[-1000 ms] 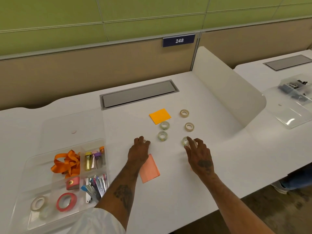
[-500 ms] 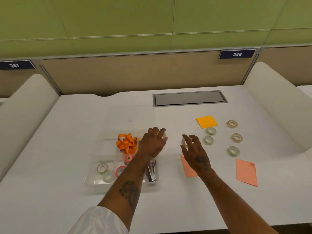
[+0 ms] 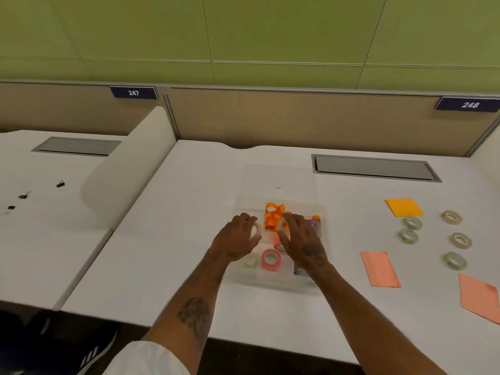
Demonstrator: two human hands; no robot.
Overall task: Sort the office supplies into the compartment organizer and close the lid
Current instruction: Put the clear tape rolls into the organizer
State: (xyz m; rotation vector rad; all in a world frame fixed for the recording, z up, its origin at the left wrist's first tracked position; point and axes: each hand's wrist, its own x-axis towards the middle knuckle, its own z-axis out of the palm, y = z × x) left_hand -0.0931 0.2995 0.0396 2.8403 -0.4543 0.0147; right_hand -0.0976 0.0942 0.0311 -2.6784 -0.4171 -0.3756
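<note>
The clear compartment organizer sits mid-desk, its lid lying open flat behind it. It holds an orange ribbon, a pink tape roll, a clear roll and small bottles. Both hands hover over it. My left hand curls round a pale tape roll. My right hand pinches a clear roll that is mostly hidden by its fingers. Several tape rolls lie on the desk to the right.
An orange sticky pad and two salmon notes lie to the right. A grey cable hatch is set in the desk behind. A white divider stands on the left, with binder clips beyond it.
Each hand took a tape roll from the group on the right and carried it left over the organizer. My view swung left with them.
</note>
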